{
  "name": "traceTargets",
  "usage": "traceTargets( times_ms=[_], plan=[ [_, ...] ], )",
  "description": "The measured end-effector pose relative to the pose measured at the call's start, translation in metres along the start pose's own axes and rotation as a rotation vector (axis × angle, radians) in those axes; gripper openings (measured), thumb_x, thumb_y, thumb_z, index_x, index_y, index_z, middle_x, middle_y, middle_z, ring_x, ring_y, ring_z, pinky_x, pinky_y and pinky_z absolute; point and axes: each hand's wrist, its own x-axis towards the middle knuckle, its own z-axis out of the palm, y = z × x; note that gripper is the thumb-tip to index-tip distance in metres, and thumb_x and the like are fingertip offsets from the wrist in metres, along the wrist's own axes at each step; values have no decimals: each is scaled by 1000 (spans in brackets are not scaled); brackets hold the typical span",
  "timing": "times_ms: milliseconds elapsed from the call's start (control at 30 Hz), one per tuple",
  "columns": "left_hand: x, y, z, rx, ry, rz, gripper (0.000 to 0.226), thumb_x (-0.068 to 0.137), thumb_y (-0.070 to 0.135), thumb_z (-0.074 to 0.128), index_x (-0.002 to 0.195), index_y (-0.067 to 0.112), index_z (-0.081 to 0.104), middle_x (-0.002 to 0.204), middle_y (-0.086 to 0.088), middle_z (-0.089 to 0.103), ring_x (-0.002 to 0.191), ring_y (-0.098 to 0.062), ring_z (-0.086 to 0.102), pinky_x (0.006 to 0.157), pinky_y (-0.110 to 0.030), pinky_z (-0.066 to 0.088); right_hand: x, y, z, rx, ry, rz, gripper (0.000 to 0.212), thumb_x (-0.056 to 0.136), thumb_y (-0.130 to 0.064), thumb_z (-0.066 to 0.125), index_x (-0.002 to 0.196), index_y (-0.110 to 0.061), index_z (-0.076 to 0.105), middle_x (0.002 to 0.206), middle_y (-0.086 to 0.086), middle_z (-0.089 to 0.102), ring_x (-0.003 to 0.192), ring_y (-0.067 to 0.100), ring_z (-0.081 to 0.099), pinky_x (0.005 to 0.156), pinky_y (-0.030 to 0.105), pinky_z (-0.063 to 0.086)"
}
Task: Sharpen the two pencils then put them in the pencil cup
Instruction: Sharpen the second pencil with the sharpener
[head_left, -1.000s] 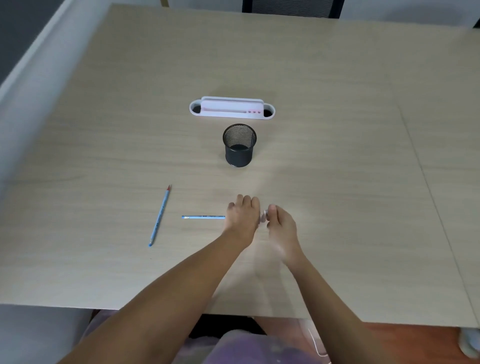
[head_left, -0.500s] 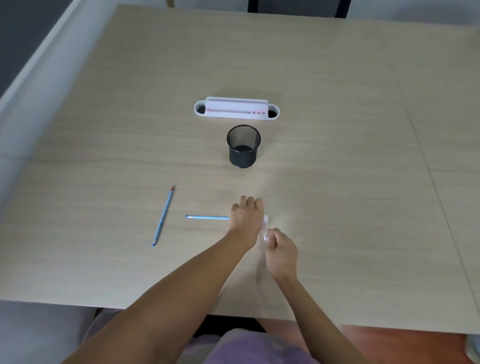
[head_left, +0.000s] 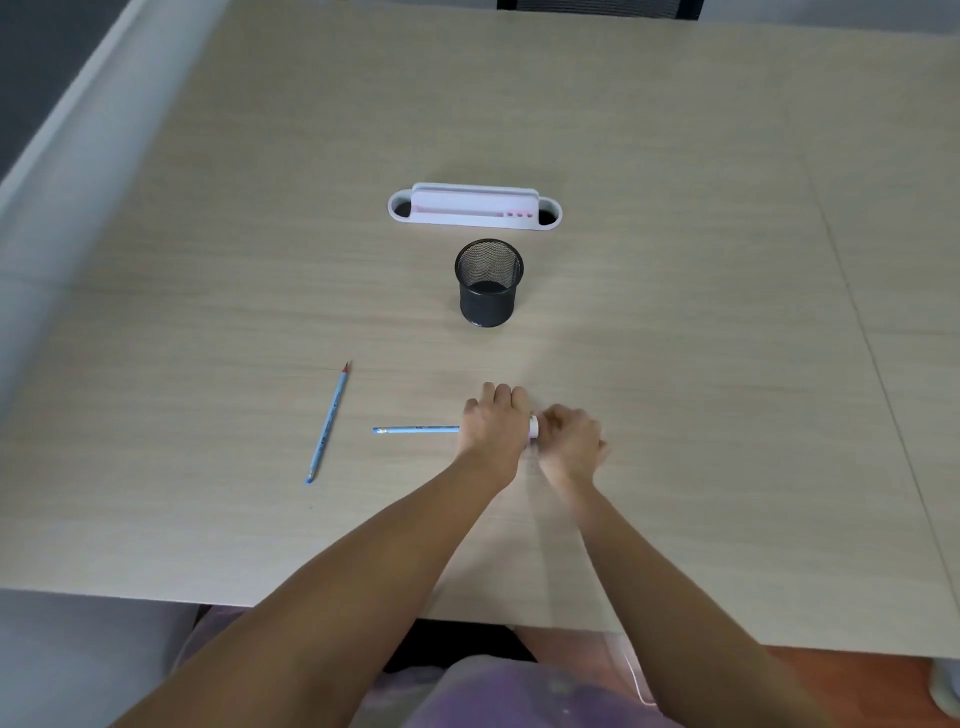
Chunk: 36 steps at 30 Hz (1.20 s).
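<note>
Gripping the pencil (head_left: 415, 429), the left hand (head_left: 493, 423) feeds the sharpener (head_left: 533, 427) pinched by the right hand (head_left: 569, 439); excess twisting force may snap the lead.

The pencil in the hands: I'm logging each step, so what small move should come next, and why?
Probably another twist of the sharpener in the right hand while the left hand grips the pencil. Its tip is hidden between the hands, and the pencil cup holds nothing.

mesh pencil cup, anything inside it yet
No pencils stand in the black mesh pencil cup; only its dark bottom shows. The near inner wall is hidden by the rim.
</note>
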Motion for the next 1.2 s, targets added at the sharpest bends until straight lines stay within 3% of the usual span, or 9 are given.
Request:
traceTargets(
  times_ms=[200, 367, 433, 500, 567, 700, 900, 1033, 1200],
  plan=[
    [-1, 1, -1, 31, -16, 0, 55, 67, 10, 75, 111, 9, 41, 109, -5, 53, 102, -22, 47, 67, -26, 33, -35, 18, 2, -51, 90, -18, 15, 82, -23, 53, 73, -22, 65, 81, 0, 60, 86, 22, 49, 73, 32, 24],
    [-3, -2, -6, 41, -39, 25, 61, 71, 20, 78, 116, 9, 39, 115, -5, 51, 106, -22, 44, 70, -27, 35, -21, 15, -14, 48, -150, -87, 29, 78, -19, 51, 56, -35, 57, 70, 2, 54, 74, 25, 47, 71, 31, 32],
    [-4, -5, -11, 13, -103, 68, 80, 68, 30, 82, 127, 8, 33, 120, -7, 47, 112, -24, 42, 77, -29, 40, -21, 14, -30, 113, -257, -163, 18, 78, -21, 62, 77, -39, 64, 86, 4, 60, 83, 22, 58, 72, 28, 40],
    [-9, -12, -18, -109, -155, 130, 105, 63, 27, 87, 141, 10, 19, 126, -8, 41, 116, -27, 41, 83, -35, 44, -22, 11, -45, 141, -365, -263, 52, 70, -22, 75, 118, -23, 56, 105, 4, 56, 97, 14, 56, 81, 22, 41],
    [-16, -22, -28, -347, -156, 167, 117, 64, 11, 83, 149, 13, 3, 134, -9, 33, 122, -29, 37, 88, -39, 44, -24, 6, -57, 157, -436, -374, 78, 65, -19, 80, 133, -22, 42, 117, 3, 48, 105, 10, 50, 85, 18, 40],
    [-24, -60, -35, -444, -78, 92, 88, 75, -8, 55, 148, 15, 12, 142, -8, 29, 131, -28, 29, 102, -38, 35, -29, -13, -59, 4, -436, -622, 77, 62, -22, 81, 130, -20, 47, 120, -3, 49, 100, 10, 47, 80, 10, 37],
    [-21, -82, -2, -262, -172, 121, 28, 98, 14, 39, 125, 15, 46, 122, -4, 55, 120, -24, 46, 114, -46, 13, -34, -30, -42, -114, -334, -644, 47, 72, -24, 65, 116, -11, 57, 105, 11, 62, 85, 24, 57, 71, 26, 40],
    [-20, -84, 0, -359, -180, 156, 22, 101, 21, 36, 103, 7, 53, 94, -7, 51, 92, -29, 54, 76, -31, 33, -32, -30, -40, -192, -329, -647, 47, 75, -17, 67, 120, -15, 55, 106, 11, 58, 85, 26, 55, 74, 34, 48],
    [-21, -90, 9, -420, -145, 147, 26, 100, 30, 40, 78, 15, 41, 79, -1, 47, 77, -28, 47, 67, -30, 30, -30, -34, -41, -267, -344, -656, 47, 75, -18, 68, 120, -15, 54, 108, 11, 56, 82, 25, 53, 75, 37, 50]
  ],
)
